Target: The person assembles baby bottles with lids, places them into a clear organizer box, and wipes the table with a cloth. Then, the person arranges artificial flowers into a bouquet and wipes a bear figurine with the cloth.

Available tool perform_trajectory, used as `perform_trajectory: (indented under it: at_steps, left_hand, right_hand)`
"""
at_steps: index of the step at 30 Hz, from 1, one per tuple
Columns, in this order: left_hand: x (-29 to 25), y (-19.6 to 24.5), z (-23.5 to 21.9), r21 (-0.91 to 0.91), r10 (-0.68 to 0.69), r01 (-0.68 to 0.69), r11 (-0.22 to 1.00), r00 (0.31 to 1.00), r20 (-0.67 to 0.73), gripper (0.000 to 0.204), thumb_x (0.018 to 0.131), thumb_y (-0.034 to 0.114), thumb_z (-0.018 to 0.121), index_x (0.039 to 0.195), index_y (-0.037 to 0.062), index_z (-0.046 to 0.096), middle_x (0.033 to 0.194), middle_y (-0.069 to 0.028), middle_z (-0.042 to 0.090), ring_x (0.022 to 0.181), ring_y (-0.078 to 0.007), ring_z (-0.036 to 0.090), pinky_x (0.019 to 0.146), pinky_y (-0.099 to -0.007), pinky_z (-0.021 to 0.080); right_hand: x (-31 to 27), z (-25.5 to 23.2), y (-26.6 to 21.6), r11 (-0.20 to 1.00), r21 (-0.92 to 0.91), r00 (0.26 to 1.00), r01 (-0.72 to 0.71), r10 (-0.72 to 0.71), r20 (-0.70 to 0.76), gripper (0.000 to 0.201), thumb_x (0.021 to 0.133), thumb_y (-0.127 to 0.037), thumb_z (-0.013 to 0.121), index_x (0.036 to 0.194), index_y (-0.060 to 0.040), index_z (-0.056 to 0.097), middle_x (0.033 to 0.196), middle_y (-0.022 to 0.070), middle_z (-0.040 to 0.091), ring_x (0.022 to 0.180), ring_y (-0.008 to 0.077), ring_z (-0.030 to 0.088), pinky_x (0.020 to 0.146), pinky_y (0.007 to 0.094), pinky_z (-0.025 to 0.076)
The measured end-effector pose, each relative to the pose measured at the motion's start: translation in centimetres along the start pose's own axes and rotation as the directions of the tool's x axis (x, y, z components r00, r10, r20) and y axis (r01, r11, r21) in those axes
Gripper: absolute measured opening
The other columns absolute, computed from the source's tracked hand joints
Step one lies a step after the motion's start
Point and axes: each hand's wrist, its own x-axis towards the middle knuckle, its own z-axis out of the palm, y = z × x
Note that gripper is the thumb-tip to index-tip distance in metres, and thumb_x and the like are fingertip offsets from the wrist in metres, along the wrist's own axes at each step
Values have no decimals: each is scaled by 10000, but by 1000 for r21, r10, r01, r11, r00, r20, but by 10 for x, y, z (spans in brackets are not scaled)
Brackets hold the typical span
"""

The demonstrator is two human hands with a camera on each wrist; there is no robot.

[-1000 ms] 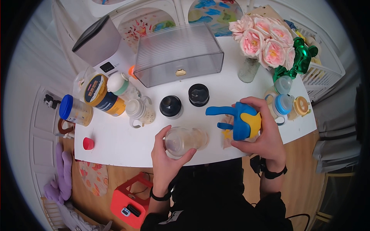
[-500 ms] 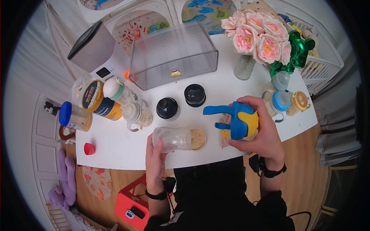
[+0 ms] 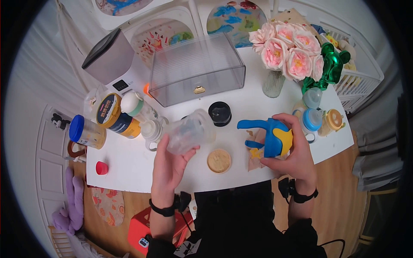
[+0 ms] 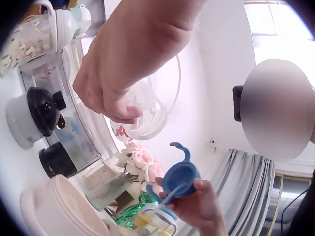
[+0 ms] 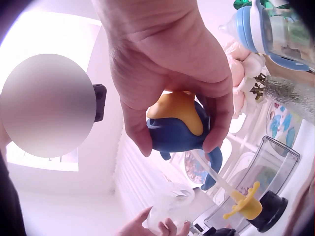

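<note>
Lifting a clear plastic cup body [image 3: 189, 131] off the white table [image 3: 129, 165], our left hand [image 3: 168, 165] has its fingers curled round the lower wall while the open mouth tilts up and away, above the row of bottles. Our right hand [image 3: 294, 150] wraps thumb and fingers round the blue-and-yellow straw-cup lid [image 3: 275, 136], its blue handles pointing left and, in the right wrist view, a thin straw with a yellow weight [image 5: 243, 205] dangling beneath. To do this well, we judge, we should bring the cup level under the lid and feed that straw in first. The cup looks empty. A round beige disc [image 3: 219, 161] lies flat on the table between our hands. Behind stand two black-capped jars [image 3: 220, 113], a handled bottle [image 3: 151, 128], a yellow formula tin [image 3: 112, 112], a blue-lidded canister [image 3: 85, 130], a clear ribbed storage box [image 3: 197, 69] that shows nothing inside, and pink roses in a glass vase [image 3: 274, 82].
</note>
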Motion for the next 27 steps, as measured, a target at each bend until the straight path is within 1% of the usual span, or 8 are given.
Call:
perform_trajectory:
  at_steps: [7,9,13,15,16,18,25,27]
  left_hand:
    - [45,-10,9,299,106,-69,952,989,-108,569,932,219,664,1310,-29,319,1229,-218,559,1013,-298,652,908,-379,553]
    - [56,-21,2,601,266,-144,786,957,-118,674,884,248,733,1309,-13,280,1195,-217,565,999,-286,655,873,-338,545]
    - [61,-19,25,835,306,-128,535,951,-50,740,834,302,779,1305,-23,311,1174,-219,570,1024,-286,641,840,-325,536]
    - [68,-19,34,943,350,-197,269,932,94,748,795,296,802,1308,-20,358,1162,-237,573,1030,-319,640,827,-348,535]
    - [73,-20,37,943,352,-201,265,931,99,748,795,296,802,1308,-20,358,1162,-237,573,1030,-319,640,827,-348,535]
    - [82,-26,39,972,391,-235,3,895,215,712,782,246,802,1331,2,420,1218,-245,586,1077,-320,630,881,-370,513]
    - [90,-22,56,946,356,-314,-85,877,323,717,731,194,814,1362,67,498,1275,-208,572,1161,-362,571,959,-392,478]
    - [90,-18,57,913,280,-365,-184,870,405,748,729,198,818,1393,118,483,1333,-181,520,1046,-381,637,876,-429,539]
  right_hand:
    - [-6,-4,4,995,99,1000,-25,25,4,828,615,-81,873,1312,-93,428,1187,91,525,1083,210,573,955,339,479]
    - [-6,-6,6,998,56,1000,-4,4,1,823,622,-76,872,1313,-93,425,1188,92,524,1083,205,577,957,337,480]
    - [-7,-8,8,998,62,1000,3,-2,-12,822,624,-77,871,1314,-94,426,1188,91,523,1090,206,571,958,335,476]
    - [-7,-8,10,997,71,1000,5,-4,-15,822,626,-77,870,1317,-91,426,1188,92,522,1100,208,563,961,333,471]
    - [-6,-9,9,997,72,1000,10,-8,-18,822,626,-77,870,1317,-91,426,1188,92,522,1100,208,563,961,333,471]
    - [-8,-9,9,998,64,999,17,-14,-36,823,626,-77,870,1319,-86,427,1192,93,520,1107,209,555,963,332,467]
    - [-10,-12,9,998,51,997,23,-20,-68,826,628,-77,873,1323,-79,426,1204,99,518,1115,207,553,967,335,467]
    - [-8,-11,7,993,122,998,8,0,-70,829,627,-74,873,1325,-76,425,1210,100,514,1119,206,550,969,339,466]
